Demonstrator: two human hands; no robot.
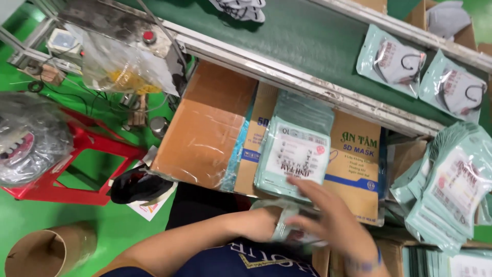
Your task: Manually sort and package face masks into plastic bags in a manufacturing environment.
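Observation:
My left hand (pixel 264 224) comes in from the lower left and is closed on a pale green mask pouch (pixel 287 233), held just above my lap. My right hand (pixel 328 215), with a blue band on its wrist, grips the same pouch from the right, and its fingers reach up toward a stack of pale green mask pouches (pixel 294 146). That stack lies on a printed cardboard box (pixel 356 169) in front of me. The pouch in my hands is blurred and mostly covered by my fingers.
A green conveyor belt (pixel 307 36) runs across the top with two filled pouches (pixel 392 59) on it. A fanned pile of pouches (pixel 451 184) sits at the right. A taped brown carton (pixel 205 128), a red stool (pixel 87 154) and a cardboard tube (pixel 46 251) are at the left.

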